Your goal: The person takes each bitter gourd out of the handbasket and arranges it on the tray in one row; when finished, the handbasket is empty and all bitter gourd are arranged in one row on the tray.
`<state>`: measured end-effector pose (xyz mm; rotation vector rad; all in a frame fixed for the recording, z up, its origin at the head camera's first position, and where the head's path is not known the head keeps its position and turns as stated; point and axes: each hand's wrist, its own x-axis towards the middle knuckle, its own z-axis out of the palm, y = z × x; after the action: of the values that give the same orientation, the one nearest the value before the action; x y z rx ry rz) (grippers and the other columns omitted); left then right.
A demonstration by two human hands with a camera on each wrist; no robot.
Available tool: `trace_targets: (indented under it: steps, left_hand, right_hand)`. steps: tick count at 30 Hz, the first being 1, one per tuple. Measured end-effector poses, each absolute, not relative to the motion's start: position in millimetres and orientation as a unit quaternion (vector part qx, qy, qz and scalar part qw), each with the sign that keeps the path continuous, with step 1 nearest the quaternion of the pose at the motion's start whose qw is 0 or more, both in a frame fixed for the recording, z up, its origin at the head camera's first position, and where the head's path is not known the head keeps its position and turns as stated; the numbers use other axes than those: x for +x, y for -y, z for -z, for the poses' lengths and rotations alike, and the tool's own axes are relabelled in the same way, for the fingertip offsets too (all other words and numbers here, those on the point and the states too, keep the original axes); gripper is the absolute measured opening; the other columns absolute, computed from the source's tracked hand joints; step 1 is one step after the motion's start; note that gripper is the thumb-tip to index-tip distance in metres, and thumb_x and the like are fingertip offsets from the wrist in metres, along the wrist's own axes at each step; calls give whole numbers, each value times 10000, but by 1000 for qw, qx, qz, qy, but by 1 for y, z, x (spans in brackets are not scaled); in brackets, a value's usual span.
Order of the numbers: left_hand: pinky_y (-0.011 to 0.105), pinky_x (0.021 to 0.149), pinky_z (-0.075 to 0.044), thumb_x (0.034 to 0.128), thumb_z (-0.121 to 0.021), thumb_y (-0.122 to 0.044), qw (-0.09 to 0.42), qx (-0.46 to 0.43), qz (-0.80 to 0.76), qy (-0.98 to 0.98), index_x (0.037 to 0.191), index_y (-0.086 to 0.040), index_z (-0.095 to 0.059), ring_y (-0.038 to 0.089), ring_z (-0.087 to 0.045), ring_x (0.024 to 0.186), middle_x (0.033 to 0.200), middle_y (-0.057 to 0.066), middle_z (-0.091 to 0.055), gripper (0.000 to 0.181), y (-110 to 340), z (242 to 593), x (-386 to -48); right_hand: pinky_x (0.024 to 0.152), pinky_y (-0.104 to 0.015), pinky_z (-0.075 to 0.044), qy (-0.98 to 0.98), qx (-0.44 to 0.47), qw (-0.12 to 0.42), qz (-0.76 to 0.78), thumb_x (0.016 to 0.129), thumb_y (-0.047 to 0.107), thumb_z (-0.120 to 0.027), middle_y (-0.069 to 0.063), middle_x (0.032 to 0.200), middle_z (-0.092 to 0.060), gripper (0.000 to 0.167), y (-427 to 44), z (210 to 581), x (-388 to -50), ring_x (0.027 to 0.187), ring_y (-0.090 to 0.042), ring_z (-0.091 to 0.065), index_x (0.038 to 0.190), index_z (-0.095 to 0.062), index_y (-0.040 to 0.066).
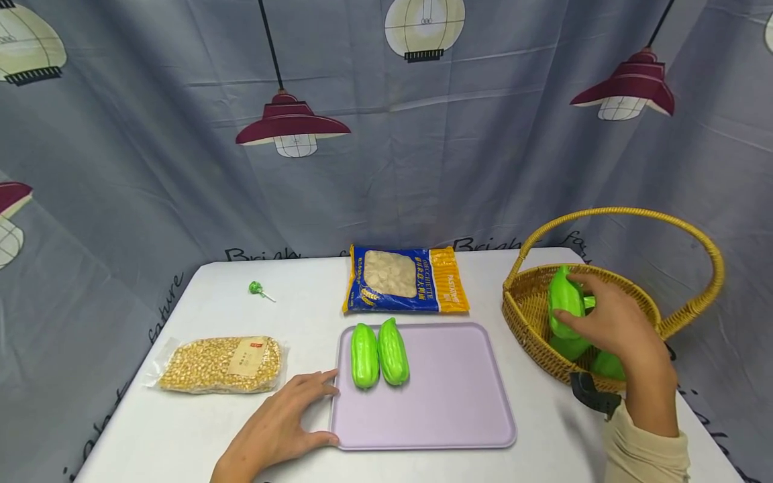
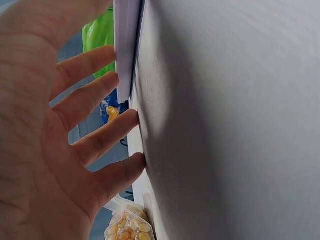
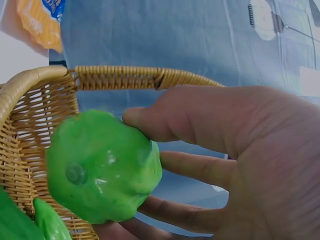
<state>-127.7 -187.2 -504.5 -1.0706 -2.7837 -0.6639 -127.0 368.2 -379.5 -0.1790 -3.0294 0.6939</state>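
My right hand (image 1: 616, 315) holds a glossy green bitter melon (image 1: 563, 302) upright, just inside the mouth of the wicker basket (image 1: 525, 342). In the right wrist view the thumb lies on one side of the bitter melon (image 3: 102, 167) and the fingers on the other; its knobbed end faces the camera. More green pieces (image 1: 606, 364) lie below in the basket, partly hidden. Two similar bitter melons (image 1: 365, 355) lie side by side on the left of the lilac tray (image 1: 453, 389). Spread fingers of my left hand (image 1: 284, 419) touch the tray's left edge, with the thumb near its front corner.
Behind the tray lies a blue and yellow pasta bag (image 1: 406, 280). A clear pack of yellow kernels (image 1: 220, 365) is left of the tray, with a green lollipop (image 1: 256, 288) farther back. The basket's tall handle (image 1: 622, 212) arches over it. A grey curtain (image 1: 386, 188) hangs behind the table.
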Motion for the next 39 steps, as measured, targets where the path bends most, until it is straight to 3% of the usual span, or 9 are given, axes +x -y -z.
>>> trace_targets:
  steps: [6,13,19,23,34,39]
  left_hand:
    - [439,1063,-580,771,-878,-667,34,-347,221,911,1271,-261,-741,176,-603,1361,1581,-102,-581,659,187,504,-128]
    - [449,1068,-578,774,-872,-674,24,-339,220,914,1280,-265,-738,176,-599,1364,1585,-108,-576,664,187,503,-128]
    - [450,1068,-578,776,-864,-685,27,-339,219,914,1282,-267,-739,177,-598,1367,1584,-111,-576,668,187,503,-128]
    - [446,1063,-581,769,-872,-678,35,-344,219,912,1276,-263,-740,176,-600,1365,1578,-103,-584,668,187,504,-128]
    - [443,1061,-584,756,-890,-660,46,-352,217,909,1271,-256,-740,180,-600,1368,1568,-88,-595,671,188,505,-127]
    - [448,1061,-584,759,-890,-656,55,-358,215,907,1268,-256,-738,194,-600,1374,1564,-87,-600,665,188,505,-128]
  right_hand:
    - [817,-653,-554,973,-34,12,-228,960,381,-806,-405,1373,-538,903,-361,378,-126,1145,-553,-573,1592,-358,-84]
    - [743,-525,-610,971,0,11,-239,926,334,-855,-368,1310,-600,864,-346,379,-129,1090,-489,-633,1564,-416,-49]
    - [872,-656,-580,970,24,7,-241,921,339,-862,-368,1390,-588,849,-331,380,-133,1183,-529,-614,1556,-447,-42]
    - [894,-671,-571,968,45,9,-247,927,325,-857,-354,1432,-577,820,-320,382,-136,1201,-527,-616,1547,-466,-43]
    - [825,-523,-620,953,102,25,-284,925,239,-859,-268,1274,-676,704,-292,401,-154,1093,-415,-690,1495,-526,-6]
    - [814,-507,-628,950,114,21,-291,912,236,-871,-229,1252,-690,677,-280,410,-160,1043,-366,-710,1477,-559,34]
